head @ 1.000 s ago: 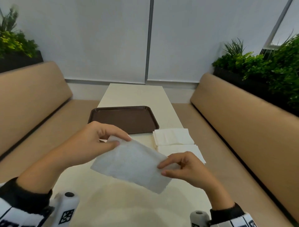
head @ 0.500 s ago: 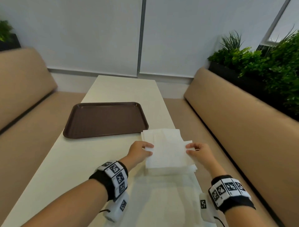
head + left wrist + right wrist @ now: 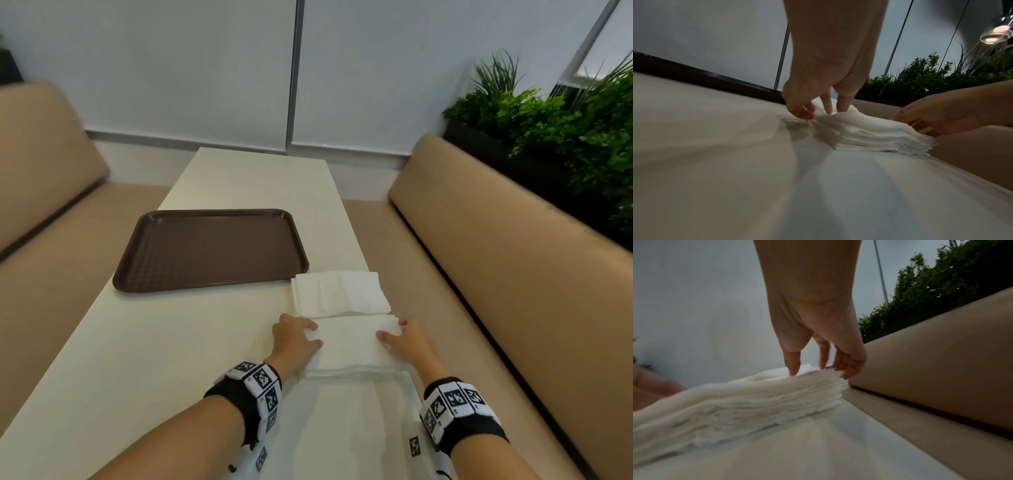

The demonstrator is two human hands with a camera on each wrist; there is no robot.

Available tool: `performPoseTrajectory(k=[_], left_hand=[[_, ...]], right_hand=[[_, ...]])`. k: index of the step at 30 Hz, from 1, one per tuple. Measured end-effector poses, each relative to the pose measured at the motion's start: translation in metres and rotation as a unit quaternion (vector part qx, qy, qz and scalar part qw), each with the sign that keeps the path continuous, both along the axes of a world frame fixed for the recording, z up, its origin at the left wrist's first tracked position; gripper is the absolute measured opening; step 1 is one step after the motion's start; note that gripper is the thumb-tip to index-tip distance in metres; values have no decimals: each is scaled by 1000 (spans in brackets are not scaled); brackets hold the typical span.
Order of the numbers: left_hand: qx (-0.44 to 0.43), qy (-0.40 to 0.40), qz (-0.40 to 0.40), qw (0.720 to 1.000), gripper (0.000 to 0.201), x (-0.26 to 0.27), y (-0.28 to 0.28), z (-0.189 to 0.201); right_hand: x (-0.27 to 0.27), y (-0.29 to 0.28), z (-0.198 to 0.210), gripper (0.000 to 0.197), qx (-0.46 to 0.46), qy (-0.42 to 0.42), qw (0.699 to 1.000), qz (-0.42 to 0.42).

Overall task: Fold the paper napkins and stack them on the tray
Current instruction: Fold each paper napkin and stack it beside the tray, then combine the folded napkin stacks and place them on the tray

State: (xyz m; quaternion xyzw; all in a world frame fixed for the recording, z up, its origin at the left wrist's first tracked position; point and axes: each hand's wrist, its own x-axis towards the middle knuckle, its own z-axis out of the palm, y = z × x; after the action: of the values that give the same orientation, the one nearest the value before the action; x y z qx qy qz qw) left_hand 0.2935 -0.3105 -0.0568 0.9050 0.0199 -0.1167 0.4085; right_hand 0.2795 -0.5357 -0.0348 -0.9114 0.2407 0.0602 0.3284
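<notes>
Two stacks of white paper napkins lie on the right side of the table. My hands are at the near stack (image 3: 352, 346), one on each side. My left hand (image 3: 313, 333) pinches the raised left edge of the top napkin (image 3: 840, 116) between thumb and fingers. At the stack's right edge my right hand (image 3: 390, 329) has its thumb on top of the paper and its fingers (image 3: 846, 374) down beside the far right corner. The far stack (image 3: 339, 293) lies just beyond. A brown tray (image 3: 209, 250) sits to the left of it with nothing on it.
The cream table (image 3: 171, 342) is long and narrow, and the stacks lie close to its right edge. Tan padded benches (image 3: 513, 274) run along both sides. Green plants (image 3: 565, 137) stand behind the right bench.
A second ago both hands held one napkin in the air near me. They carried it forward and laid it on the near stack, where they now rest at its edges.
</notes>
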Motion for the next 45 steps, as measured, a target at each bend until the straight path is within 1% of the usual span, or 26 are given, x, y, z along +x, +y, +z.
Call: performPoseTrajectory(k=[1, 2, 4, 5, 6, 7, 9, 12, 14, 16, 18, 20, 22, 23, 25, 27, 29, 31, 34, 38, 39, 42, 45], left_hand=[[14, 10, 3, 1000, 31, -1, -1, 2], [20, 22, 7, 1000, 32, -2, -2, 3], [17, 37, 20, 999, 31, -3, -5, 5], [22, 43, 24, 999, 33, -3, -8, 7], [30, 52, 29, 998, 40, -3, -10, 8], [37, 59, 37, 997, 51, -3, -12, 9], [21, 75, 63, 995, 73, -1, -17, 10], [-34, 116, 97, 988, 85, 2, -22, 14], [-41, 142, 105, 983, 89, 5, -21, 15], [-38, 154, 91, 983, 89, 6, -16, 14], [-70, 166, 75, 981, 83, 6, -10, 9], [-142, 185, 64, 970, 70, 3, -1, 5], [-242, 192, 51, 950, 50, -5, 10, 6], [-289, 177, 40, 940, 42, -9, 18, 8], [-363, 114, 7, 925, 37, -16, 35, 15], [-388, 51, -33, 920, 31, -23, 55, 23], [-383, 23, -64, 921, 25, -26, 71, 23], [-365, 13, -78, 928, 29, -31, 82, 18], [-360, 22, -84, 929, 48, -38, 85, 9], [-381, 22, -50, 923, 76, -42, 81, 4], [-390, 28, -42, 919, 80, -43, 80, 4], [-403, 25, -42, 914, 78, -45, 76, 2], [-393, 4, -29, 919, 66, -46, 73, 3]], right_hand=[[1, 1, 1, 65, 10, 22, 1000, 0], [3, 1, 1, 69, 12, 43, 999, 6], [5, 2, -1, 68, 0, 64, 998, 11], [6, 3, -2, 67, -6, 67, 998, 6], [6, 4, -2, 66, -7, 67, 998, 0], [7, 5, -2, 66, -7, 69, 998, -2], [7, 7, -2, 63, -5, 73, 997, -4], [6, 9, -1, 58, 8, 78, 997, -13], [5, 10, 2, 56, 14, 77, 997, -12], [4, 9, 1, 55, 19, 78, 997, -8], [2, 9, -1, 55, 52, 77, 996, -12], [-2, 7, -4, 51, 107, 71, 992, -14], [-12, 9, 3, 42, 188, 35, 982, 0], [-18, 10, 9, 39, 237, 12, 971, 21], [-28, 8, 19, 42, 330, -34, 938, 98], [-35, 7, 21, 51, 374, -74, 910, 161], [-38, 9, 17, 56, 382, -86, 904, 174], [-43, 17, 14, 52, 377, -82, 907, 170], [-51, 27, 7, 49, 366, -69, 911, 179], [-56, 32, 3, 61, 376, -87, 907, 166], [-56, 33, 3, 64, 379, -93, 907, 161], [-59, 37, 1, 69, 384, -104, 906, 147], [-60, 39, 0, 65, 371, -114, 911, 139]])
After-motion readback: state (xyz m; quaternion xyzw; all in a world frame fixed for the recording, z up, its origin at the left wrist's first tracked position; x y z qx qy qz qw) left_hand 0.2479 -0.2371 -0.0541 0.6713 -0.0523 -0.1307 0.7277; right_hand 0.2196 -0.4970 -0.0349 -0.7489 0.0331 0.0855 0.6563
